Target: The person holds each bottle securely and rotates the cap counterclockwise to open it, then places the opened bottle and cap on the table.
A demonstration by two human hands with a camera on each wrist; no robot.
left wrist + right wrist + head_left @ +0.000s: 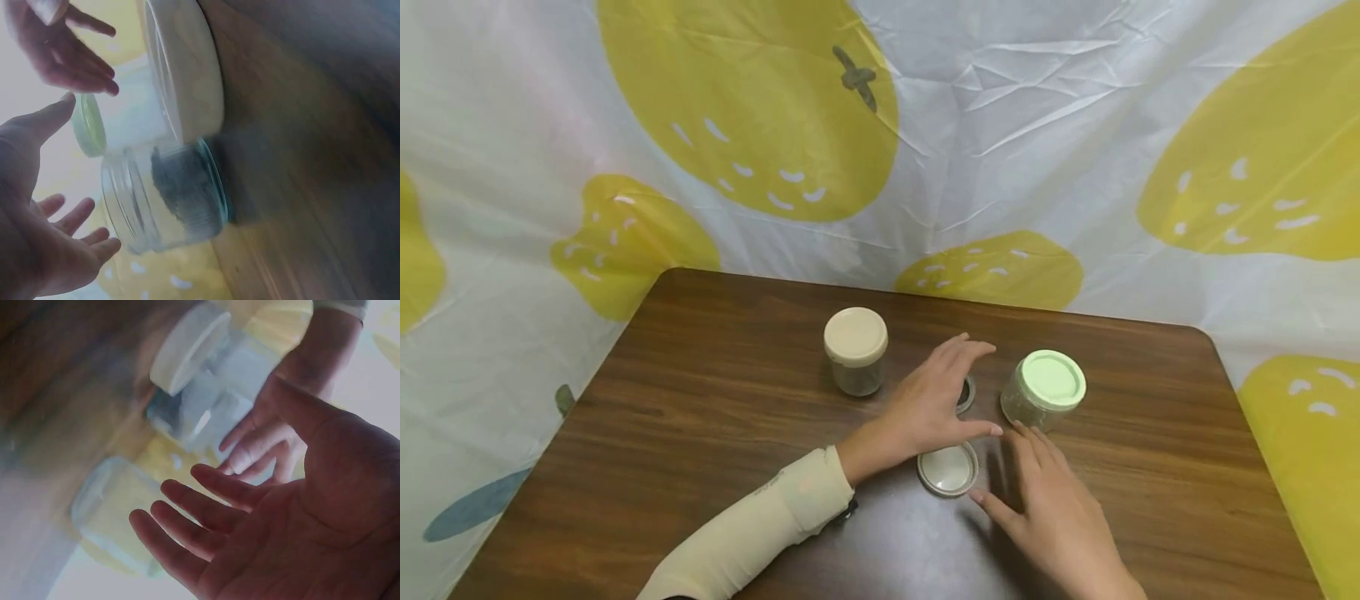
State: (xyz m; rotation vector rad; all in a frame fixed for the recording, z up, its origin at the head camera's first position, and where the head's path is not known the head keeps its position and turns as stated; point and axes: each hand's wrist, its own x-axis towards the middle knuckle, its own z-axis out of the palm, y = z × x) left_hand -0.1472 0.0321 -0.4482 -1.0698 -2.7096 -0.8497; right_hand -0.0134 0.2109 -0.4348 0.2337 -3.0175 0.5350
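My left hand [936, 396] is held over the middle of the table with its fingers spread and nothing in them. Beneath it, a glass jar with something dark inside [187, 200] stands without a lid; the hand hides most of this jar in the head view. Close in front of that jar lies a loose round lid [948, 469]. My right hand [1052, 500] hovers to the right of this lid, fingers loosely extended and palm bare. Its fingertips overlap the bottom of a glass jar with a pale green lid [1043, 387] in the head view.
A glass jar with a cream lid [856, 350] stands to the left of my left hand. The brown wooden table [700, 433] has rounded back corners. Behind it hangs a white curtain [1000, 150] printed with yellow lemons.
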